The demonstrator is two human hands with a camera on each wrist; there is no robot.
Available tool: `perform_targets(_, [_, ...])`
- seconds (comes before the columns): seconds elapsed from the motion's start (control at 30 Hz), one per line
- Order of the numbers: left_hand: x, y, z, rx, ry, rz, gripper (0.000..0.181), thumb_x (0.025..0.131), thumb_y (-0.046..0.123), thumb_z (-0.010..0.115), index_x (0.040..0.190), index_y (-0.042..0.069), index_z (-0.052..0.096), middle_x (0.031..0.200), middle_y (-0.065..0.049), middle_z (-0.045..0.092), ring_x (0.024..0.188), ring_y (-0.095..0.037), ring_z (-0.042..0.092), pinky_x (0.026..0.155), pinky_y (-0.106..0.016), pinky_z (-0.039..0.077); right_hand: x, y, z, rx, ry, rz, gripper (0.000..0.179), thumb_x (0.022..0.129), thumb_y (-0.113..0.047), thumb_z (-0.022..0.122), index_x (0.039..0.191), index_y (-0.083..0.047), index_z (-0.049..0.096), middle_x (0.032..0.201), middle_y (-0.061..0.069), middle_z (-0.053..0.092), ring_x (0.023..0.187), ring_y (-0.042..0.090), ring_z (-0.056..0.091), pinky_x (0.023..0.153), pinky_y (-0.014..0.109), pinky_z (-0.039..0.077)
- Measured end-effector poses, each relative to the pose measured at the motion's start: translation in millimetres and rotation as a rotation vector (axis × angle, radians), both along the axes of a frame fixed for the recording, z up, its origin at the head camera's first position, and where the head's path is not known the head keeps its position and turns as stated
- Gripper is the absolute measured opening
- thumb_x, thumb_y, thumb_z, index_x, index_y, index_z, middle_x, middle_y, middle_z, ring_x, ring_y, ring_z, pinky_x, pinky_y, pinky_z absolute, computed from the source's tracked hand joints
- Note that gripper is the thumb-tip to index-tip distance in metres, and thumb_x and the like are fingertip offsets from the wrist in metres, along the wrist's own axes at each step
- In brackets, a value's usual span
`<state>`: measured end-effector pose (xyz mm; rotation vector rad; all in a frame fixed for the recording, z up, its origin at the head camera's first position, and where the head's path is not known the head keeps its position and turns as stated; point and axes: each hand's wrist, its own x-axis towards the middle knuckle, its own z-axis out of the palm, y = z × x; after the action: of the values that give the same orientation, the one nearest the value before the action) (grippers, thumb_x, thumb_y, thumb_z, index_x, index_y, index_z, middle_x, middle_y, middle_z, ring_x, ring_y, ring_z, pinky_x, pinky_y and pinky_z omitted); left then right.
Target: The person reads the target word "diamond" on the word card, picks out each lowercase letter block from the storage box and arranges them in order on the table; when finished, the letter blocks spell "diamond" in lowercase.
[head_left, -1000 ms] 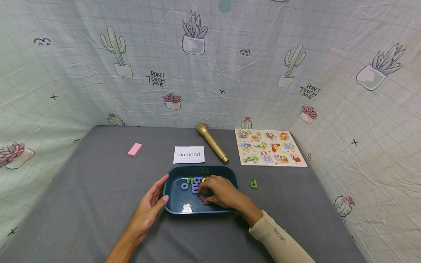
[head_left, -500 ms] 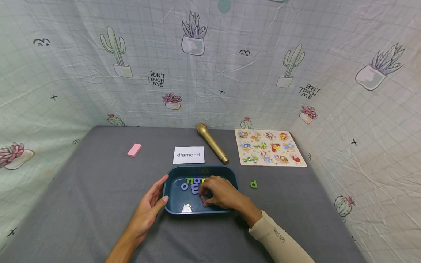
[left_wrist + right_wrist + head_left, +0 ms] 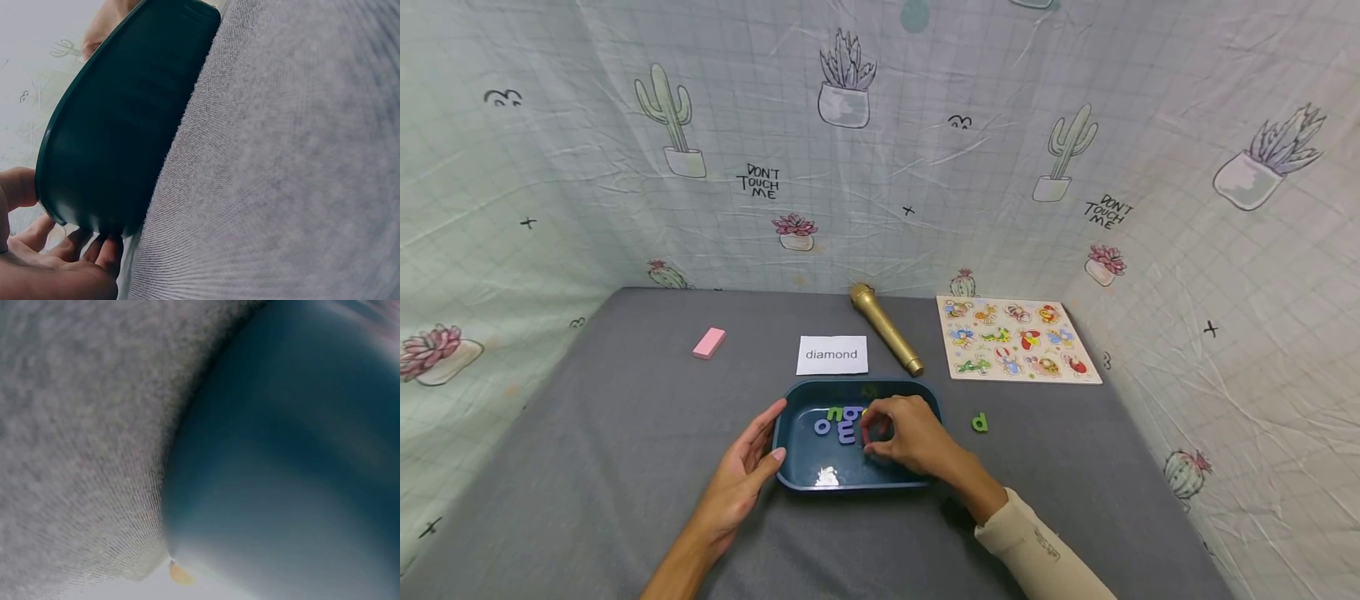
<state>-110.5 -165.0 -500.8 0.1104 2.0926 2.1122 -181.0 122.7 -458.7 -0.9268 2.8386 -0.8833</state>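
A dark blue tray [image 3: 808, 479] lies on the grey cloth. My left hand [image 3: 741, 475] holds its left end, with thumb and fingertips at the rim and outer wall in the left wrist view. Over the tray's right half, my right hand [image 3: 913, 433] pinches a reddish letter piece [image 3: 865, 436] between thumb and finger; its shape is mostly hidden. Left of it lie a purple m-shaped letter [image 3: 846, 432], a blue letter o [image 3: 822, 427], a green letter [image 3: 834, 413] and a purple letter [image 3: 852, 412]. A yellow piece shows barely behind the right fingers.
Behind the tray lies a card [image 3: 831, 356] reading "diamond", beside a gold microphone [image 3: 887, 329]. An insect puzzle board [image 3: 1018, 340] is at the back right, a pink block [image 3: 709, 343] at the back left. Right of the tray rests a green letter d [image 3: 980, 422].
My right hand has lifted slightly and turned the reddish letter piece more upright between its fingers. The left hand stays at the tray.
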Motion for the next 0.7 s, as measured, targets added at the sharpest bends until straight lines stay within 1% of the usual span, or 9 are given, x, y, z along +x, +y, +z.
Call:
perform_targets(0.13, [-0.1,0.4,-0.5,0.005,-0.002,0.001,0.065,0.109,0.015,0.06,0.167,0.03,0.033,0.177,0.004,0.023,0.165,-0.025,0.019,0.111,-0.002,0.031,2.2,1.3,2.5,-0.005,0.047,-0.026,0.027,0.081,-0.02,0.094,0.103,-0.018,0.078,0.099,-0.003,0.076,0.084,0.01,0.071,0.077,0.024,0.056])
perform_targets(0.23, [0.2,0.7,-0.7,0.014,0.005,0.004,0.065,0.109,0.013,0.059,0.167,0.028,0.033,0.177,0.004,0.024,0.165,-0.024,0.019,0.11,-0.001,0.031,3.2,3.5,6.2,-0.025,0.083,-0.034,0.026,0.081,-0.019,0.095,0.101,-0.017,0.078,0.097,-0.001,0.077,0.085,0.014,0.071,0.078,0.026,0.056])
perform_targets(0.37, [1.0,1.4,0.4,0.009,0.002,0.012,0.065,0.109,0.013,0.06,0.166,0.029,0.034,0.177,0.004,0.024,0.165,-0.024,0.02,0.109,0.0,0.032,4.3,8.8,14.4,-0.038,0.1,-0.06,0.025,0.081,-0.019,0.095,0.098,-0.018,0.078,0.097,0.003,0.077,0.087,0.018,0.07,0.078,0.028,0.056])
perform_targets(0.47, [1.6,2.0,1.6,-0.007,-0.012,0.015,0.064,0.109,0.014,0.06,0.165,0.031,0.034,0.177,0.004,0.023,0.165,-0.024,0.021,0.111,-0.002,0.032,5.3,13.9,20.7,-0.029,0.1,-0.094,0.025,0.08,-0.019,0.095,0.1,-0.018,0.079,0.097,0.003,0.076,0.09,0.018,0.069,0.082,0.031,0.054])
perform_targets(0.5, [2.0,2.3,2.3,-0.011,-0.017,0.015,0.064,0.109,0.015,0.06,0.165,0.031,0.034,0.177,0.004,0.023,0.165,-0.024,0.021,0.114,-0.005,0.032,5.7,16.0,22.4,-0.028,0.102,-0.106,0.026,0.08,-0.019,0.095,0.1,-0.017,0.079,0.097,0.004,0.076,0.09,0.019,0.069,0.082,0.032,0.054])
perform_targets(0.57, [2.4,2.5,3.2,-0.017,-0.02,0.017,0.064,0.109,0.015,0.06,0.165,0.031,0.035,0.177,0.004,0.023,0.165,-0.024,0.021,0.123,-0.015,0.03,6.2,20.7,25.5,-0.025,0.106,-0.124,0.027,0.08,-0.019,0.096,0.101,-0.017,0.079,0.097,0.003,0.075,0.092,0.021,0.069,0.082,0.032,0.054])
perform_targets(0.63, [2.4,2.7,3.8,-0.018,-0.027,0.018,0.064,0.109,0.015,0.06,0.165,0.032,0.035,0.177,0.004,0.023,0.165,-0.023,0.021,0.129,-0.028,0.026,6.4,26.1,27.8,-0.027,0.111,-0.139,0.028,0.079,-0.018,0.096,0.101,-0.016,0.079,0.096,0.004,0.076,0.093,0.022,0.069,0.082,0.032,0.054])
perform_targets(0.7, [2.5,2.9,3.9,-0.014,-0.023,0.018,0.064,0.109,0.014,0.06,0.165,0.031,0.034,0.177,0.003,0.022,0.165,-0.025,0.02,0.131,-0.041,0.02,6.4,32.0,30.0,-0.031,0.124,-0.151,0.028,0.079,-0.018,0.096,0.102,-0.016,0.079,0.096,0.003,0.076,0.093,0.021,0.068,0.08,0.031,0.056])
